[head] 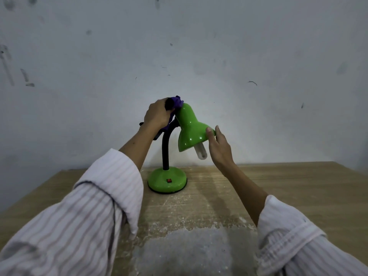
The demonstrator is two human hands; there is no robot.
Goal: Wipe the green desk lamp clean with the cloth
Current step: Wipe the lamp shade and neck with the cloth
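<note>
Two hands on lamp [189, 128], shade top being wiped.
Cloth [176, 103] gripped by left hand [157, 114]; shade steadied by open right hand [218, 144]; pressure best kept light.

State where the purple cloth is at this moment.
In the head view the purple cloth sits left of centre, gripped in the left hand and pressed against the narrow top of the green lamp shade.

A bare, plain room; scuffed whitewashed wall [219, 46] behind a worn wooden table [298, 186].
</note>
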